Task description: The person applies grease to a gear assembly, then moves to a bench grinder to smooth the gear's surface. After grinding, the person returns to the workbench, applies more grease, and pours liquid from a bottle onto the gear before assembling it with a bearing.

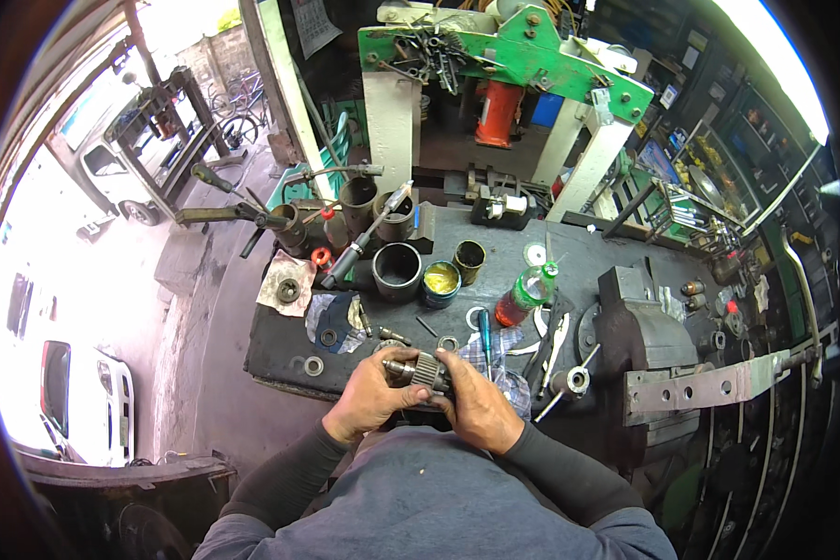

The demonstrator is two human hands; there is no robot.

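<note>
Close to my body, at the front edge of the dark workbench, I hold a metal gear shaft with both hands. My left hand is closed round its left side, where a narrower stepped end sticks out. My right hand grips the toothed part from the right, with its thumb pressed along it. Just beyond my hands lie a bearing ring and small metal pins. A blue-handled screwdriver rests on a checked cloth beside my right hand.
Metal cylinders, an open tin of yellow grease and a green-capped bottle of red liquid stand farther back. A large vise is at the right. Bearings and washers lie left. A green press frame stands behind.
</note>
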